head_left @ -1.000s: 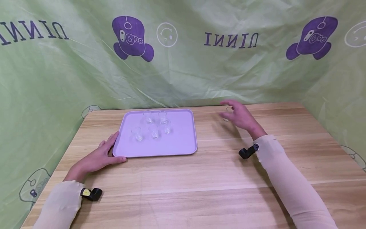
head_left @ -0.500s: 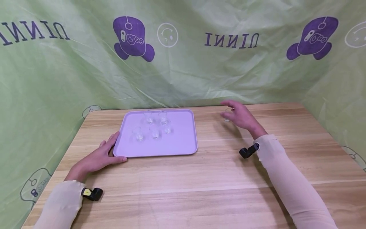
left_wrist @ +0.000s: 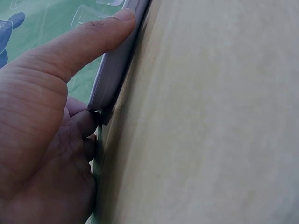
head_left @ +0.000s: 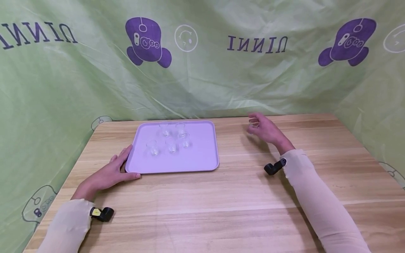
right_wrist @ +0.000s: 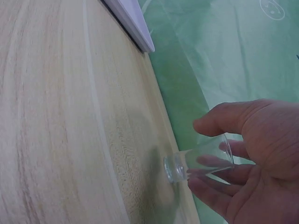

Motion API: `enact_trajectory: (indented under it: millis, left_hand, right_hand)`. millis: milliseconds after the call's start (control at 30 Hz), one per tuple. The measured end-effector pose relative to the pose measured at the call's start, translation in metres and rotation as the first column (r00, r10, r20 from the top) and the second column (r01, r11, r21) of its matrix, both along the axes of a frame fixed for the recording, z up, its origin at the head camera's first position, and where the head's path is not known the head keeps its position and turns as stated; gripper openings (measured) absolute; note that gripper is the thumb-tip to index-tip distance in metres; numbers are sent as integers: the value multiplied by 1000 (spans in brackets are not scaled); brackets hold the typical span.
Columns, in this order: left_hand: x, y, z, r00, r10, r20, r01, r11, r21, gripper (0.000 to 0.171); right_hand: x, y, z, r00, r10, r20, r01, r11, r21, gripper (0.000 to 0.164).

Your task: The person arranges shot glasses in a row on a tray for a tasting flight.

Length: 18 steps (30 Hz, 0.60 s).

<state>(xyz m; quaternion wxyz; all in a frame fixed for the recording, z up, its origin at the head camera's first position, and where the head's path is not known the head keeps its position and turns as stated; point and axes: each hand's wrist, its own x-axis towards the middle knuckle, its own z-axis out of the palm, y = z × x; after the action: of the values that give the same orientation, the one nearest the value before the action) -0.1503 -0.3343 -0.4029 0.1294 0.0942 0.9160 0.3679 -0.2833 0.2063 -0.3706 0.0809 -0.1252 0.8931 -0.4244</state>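
Observation:
My left hand (head_left: 109,175) rests at the near left corner of a lilac tray (head_left: 196,161), fingers along its left side and thumb along its front rim. In the left wrist view the thumb (left_wrist: 100,35) lies straight against the tray edge (left_wrist: 117,65). Several small clear shot glasses, such as one at the front left (head_left: 154,149), stand upright on the tray. To the right of the tray, my right hand (head_left: 267,130) has its fingers curled round another clear shot glass (right_wrist: 205,158). That glass's thick base is near the tabletop; whether it touches is unclear.
The wooden table (head_left: 190,211) extends in front of the tray and to the right. A green printed cloth (head_left: 209,84) hangs behind the table's back edge and at both sides. Small black cameras (head_left: 274,167) sit on both wrists.
The right hand's fingers and thumb have come closer together round the shot glass, and its rim appears slightly further right. The left hand and the tray have stayed put.

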Motion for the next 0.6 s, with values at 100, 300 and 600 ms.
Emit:
enact_trajectory:
  millis: [100,300,600]
  left_hand:
    - [0,0,1,1000,-2,-2,2,1000,3,117]
    - [1,0,1,1000,-2,-8,2,1000,2,117]
    - [1,0,0,1000,4,-7,-4,1000,6,116]
  right_hand:
    - [0,1,-1,1000,-9,6,9,1000,-2,61]
    - [0,2,-4,1000,-24,14,24,1000,-1,53]
    - [-1,3,-7,1000,-25,-17,26,999,39,45]
